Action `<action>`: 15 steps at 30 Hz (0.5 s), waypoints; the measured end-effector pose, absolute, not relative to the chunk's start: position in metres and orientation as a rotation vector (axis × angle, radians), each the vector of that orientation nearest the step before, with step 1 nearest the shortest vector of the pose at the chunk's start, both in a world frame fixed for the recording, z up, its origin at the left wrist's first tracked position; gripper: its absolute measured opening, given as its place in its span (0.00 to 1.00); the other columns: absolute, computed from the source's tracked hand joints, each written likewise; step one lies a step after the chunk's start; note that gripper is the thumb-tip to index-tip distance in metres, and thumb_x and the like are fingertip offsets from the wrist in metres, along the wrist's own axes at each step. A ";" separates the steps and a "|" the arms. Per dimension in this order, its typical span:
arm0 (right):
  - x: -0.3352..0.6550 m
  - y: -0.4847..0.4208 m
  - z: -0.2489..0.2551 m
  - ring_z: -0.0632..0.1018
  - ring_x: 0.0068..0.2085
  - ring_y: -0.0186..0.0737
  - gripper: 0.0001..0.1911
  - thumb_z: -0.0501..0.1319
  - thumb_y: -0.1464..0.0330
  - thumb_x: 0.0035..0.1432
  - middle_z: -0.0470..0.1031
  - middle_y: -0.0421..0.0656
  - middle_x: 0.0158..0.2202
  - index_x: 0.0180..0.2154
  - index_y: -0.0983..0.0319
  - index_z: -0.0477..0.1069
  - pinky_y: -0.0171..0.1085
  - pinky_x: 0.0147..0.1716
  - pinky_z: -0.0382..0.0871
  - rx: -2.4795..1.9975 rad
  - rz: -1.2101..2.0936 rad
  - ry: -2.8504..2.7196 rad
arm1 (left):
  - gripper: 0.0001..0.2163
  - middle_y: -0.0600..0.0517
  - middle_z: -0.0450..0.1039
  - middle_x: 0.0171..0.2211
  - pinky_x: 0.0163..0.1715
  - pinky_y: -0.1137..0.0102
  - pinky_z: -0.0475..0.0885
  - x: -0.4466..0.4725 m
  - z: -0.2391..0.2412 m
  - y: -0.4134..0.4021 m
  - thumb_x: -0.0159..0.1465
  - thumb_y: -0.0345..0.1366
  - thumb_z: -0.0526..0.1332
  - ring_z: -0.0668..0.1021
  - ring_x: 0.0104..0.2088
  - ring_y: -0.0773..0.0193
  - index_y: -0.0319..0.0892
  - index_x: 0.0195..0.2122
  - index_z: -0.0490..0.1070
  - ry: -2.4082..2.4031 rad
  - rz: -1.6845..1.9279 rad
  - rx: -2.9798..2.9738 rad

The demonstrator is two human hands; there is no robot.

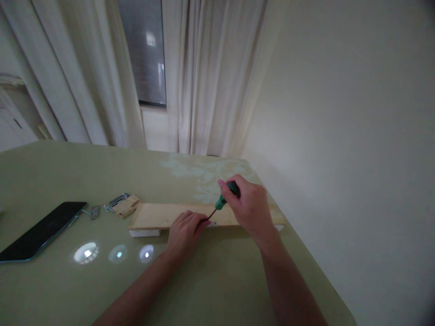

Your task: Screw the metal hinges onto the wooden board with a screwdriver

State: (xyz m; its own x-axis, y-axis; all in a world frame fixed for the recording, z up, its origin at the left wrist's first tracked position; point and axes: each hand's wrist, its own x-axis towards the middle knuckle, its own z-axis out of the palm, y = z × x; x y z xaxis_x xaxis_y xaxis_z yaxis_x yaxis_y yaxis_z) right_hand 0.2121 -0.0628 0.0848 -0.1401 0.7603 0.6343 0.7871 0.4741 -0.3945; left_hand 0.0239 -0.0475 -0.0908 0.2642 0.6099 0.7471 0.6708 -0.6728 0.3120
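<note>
A light wooden board (156, 216) lies across the table, raised on white blocks (145, 233). My right hand (253, 206) is closed around the handle of a green screwdriver (221, 202), which slants down to the left toward the board's near edge. At that edge sits a small metal plate (213, 224), partly covered by my fingers. Resting on the board, my left hand (185, 228) has its thumb and fingers pressed together beside the screwdriver's tip. Whatever they pinch is hidden, as is the tip itself.
Left of the board, a small wooden piece (125, 206) lies by loose metal hardware (118, 199). A grey metal plate (94, 212) sits near a dark tablet (42, 231). The green table (217, 290) meets a wall (356, 158) at right; curtains (220, 81) hang behind.
</note>
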 end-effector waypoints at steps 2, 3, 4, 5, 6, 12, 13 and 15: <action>0.212 -0.064 0.086 0.71 0.23 0.33 0.19 0.60 0.53 0.74 0.73 0.36 0.22 0.34 0.59 0.74 0.34 0.27 0.57 -1.294 -0.041 -1.921 | 0.13 0.51 0.84 0.34 0.37 0.65 0.73 0.024 -0.091 -0.047 0.77 0.43 0.59 0.81 0.34 0.59 0.43 0.41 0.79 -1.224 -1.405 -2.440; 0.212 -0.065 0.086 0.72 0.23 0.34 0.19 0.60 0.54 0.74 0.73 0.37 0.23 0.35 0.59 0.73 0.35 0.28 0.58 -1.296 -0.033 -1.935 | 0.13 0.51 0.83 0.34 0.37 0.65 0.73 0.024 -0.091 -0.047 0.77 0.43 0.59 0.81 0.34 0.59 0.43 0.41 0.79 -1.218 -1.410 -2.436; 0.211 -0.065 0.086 0.73 0.25 0.35 0.18 0.59 0.54 0.75 0.74 0.37 0.24 0.36 0.59 0.73 0.35 0.29 0.59 -1.292 -0.027 -1.955 | 0.13 0.51 0.83 0.34 0.37 0.65 0.72 0.024 -0.091 -0.047 0.77 0.43 0.60 0.81 0.34 0.59 0.43 0.41 0.79 -1.215 -1.414 -2.431; 0.209 -0.066 0.086 0.74 0.27 0.37 0.18 0.59 0.54 0.75 0.75 0.39 0.26 0.37 0.59 0.73 0.36 0.30 0.61 -1.283 -0.030 -1.976 | 0.12 0.51 0.83 0.34 0.37 0.65 0.72 0.024 -0.091 -0.047 0.77 0.43 0.60 0.81 0.34 0.59 0.43 0.40 0.79 -1.213 -1.416 -2.428; 0.207 -0.067 0.086 0.76 0.30 0.38 0.18 0.58 0.54 0.76 0.77 0.41 0.30 0.38 0.60 0.73 0.36 0.32 0.63 -1.264 -0.037 -1.997 | 0.12 0.51 0.83 0.33 0.37 0.65 0.72 0.024 -0.091 -0.047 0.77 0.42 0.60 0.81 0.34 0.59 0.43 0.40 0.78 -1.212 -1.418 -2.426; 0.192 -0.061 0.076 0.79 0.51 0.40 0.10 0.57 0.66 0.78 0.80 0.45 0.48 0.54 0.58 0.74 0.38 0.53 0.72 -0.830 0.092 -2.031 | 0.12 0.51 0.82 0.33 0.37 0.65 0.71 0.026 -0.089 -0.049 0.77 0.42 0.59 0.79 0.34 0.59 0.43 0.40 0.77 -1.187 -1.425 -2.411; 0.192 -0.059 0.075 0.79 0.52 0.40 0.10 0.57 0.66 0.77 0.80 0.45 0.49 0.55 0.57 0.74 0.39 0.54 0.72 -0.783 0.126 -2.033 | 0.12 0.51 0.82 0.32 0.37 0.65 0.71 0.026 -0.089 -0.049 0.78 0.42 0.59 0.79 0.33 0.59 0.43 0.40 0.77 -1.183 -1.422 -2.405; 0.193 -0.058 0.075 0.79 0.55 0.41 0.12 0.57 0.67 0.76 0.79 0.46 0.53 0.57 0.57 0.72 0.41 0.57 0.72 -0.728 0.204 -2.068 | 0.11 0.51 0.81 0.32 0.37 0.64 0.71 0.026 -0.088 -0.050 0.78 0.41 0.58 0.79 0.33 0.58 0.43 0.40 0.76 -1.177 -1.420 -2.399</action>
